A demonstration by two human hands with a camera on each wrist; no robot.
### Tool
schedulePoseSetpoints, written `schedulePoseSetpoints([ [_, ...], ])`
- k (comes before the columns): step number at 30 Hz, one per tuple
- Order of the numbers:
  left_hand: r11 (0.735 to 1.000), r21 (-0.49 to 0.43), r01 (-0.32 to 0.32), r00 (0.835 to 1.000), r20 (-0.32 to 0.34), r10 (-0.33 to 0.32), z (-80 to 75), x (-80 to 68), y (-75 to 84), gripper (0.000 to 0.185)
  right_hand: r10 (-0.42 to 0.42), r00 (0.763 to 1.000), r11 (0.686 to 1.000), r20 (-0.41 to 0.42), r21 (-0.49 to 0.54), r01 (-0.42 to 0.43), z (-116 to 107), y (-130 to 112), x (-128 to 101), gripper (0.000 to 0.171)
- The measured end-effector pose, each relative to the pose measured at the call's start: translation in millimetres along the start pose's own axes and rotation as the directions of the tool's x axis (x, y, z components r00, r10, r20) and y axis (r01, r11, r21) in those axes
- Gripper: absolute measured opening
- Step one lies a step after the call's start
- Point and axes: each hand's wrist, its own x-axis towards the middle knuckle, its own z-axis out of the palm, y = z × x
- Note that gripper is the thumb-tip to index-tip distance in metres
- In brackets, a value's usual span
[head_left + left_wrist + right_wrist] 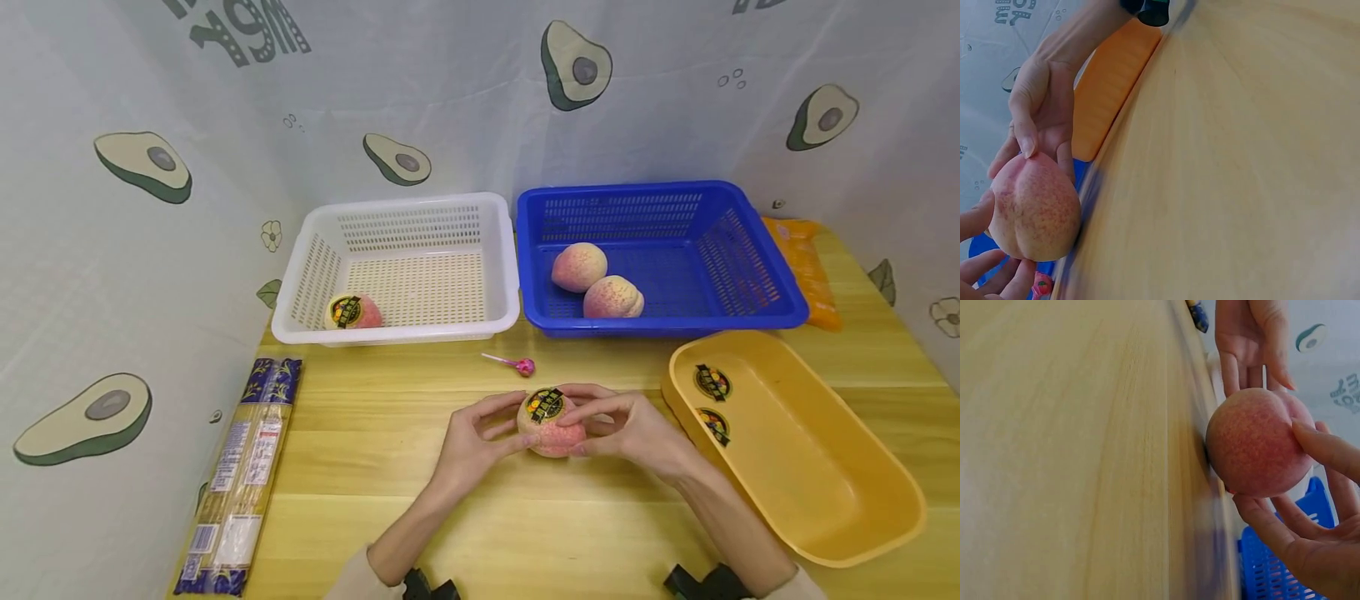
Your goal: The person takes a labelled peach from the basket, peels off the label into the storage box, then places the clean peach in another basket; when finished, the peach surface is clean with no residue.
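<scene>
Pale wooden surface (420,500), avocado-print backdrop. Both hands (555,429) grip a round pink stickered peach (551,425); beyond them, white (508,275) and blue perforated plastic baskets (765,250).

Tabletop (420,467): pale wood, visible grain, smooth satin finish.
Peach (552,426): matt, speckled pink skin, looks fuzzy; glossy printed sticker (545,404) on top.
White basket (397,271), blue basket (660,254): perforated plastic, slight sheen.
Yellow tray (802,450): smooth solid plastic, semi-gloss.
Noodle pack (240,475): clear glossy film.
Backdrop (112,250): printed cloth, matt, creased.
</scene>
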Motion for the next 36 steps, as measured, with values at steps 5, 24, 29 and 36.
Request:
schedulePoseSetpoints([
  [5, 1.000, 0.007, -0.019, 1.000, -0.009, 0.020, 2.1, 1.7, -2.4, 0.052, -0.025, 1.000, 1.000, 0.013, 0.000, 0.025, -1, 0, -1, 0.029],
  [24, 0.996, 0.055, -0.065, 0.997, 0.052, 0.062, 3.9, 6.6, -3.6, 0.052, -0.107, 0.993, 0.987, 0.043, -0.119, 0.112, -15, -7, -8, 0.023],
  [29, 0.995, 0.071, -0.074, 0.994, 0.084, 0.068, 3.6, 6.3, -2.5, 0.053, -0.090, 0.995, 0.981, -0.039, -0.177, 0.082, -15, -13, -5, 0.033],
  [36, 0.994, 0.079, -0.073, 0.991, 0.118, 0.063, 1.8, 4.9, -2.3, 0.054, 0.042, 0.995, 0.989, -0.086, -0.136, -0.053, -5, -9, -1, 0.035],
])
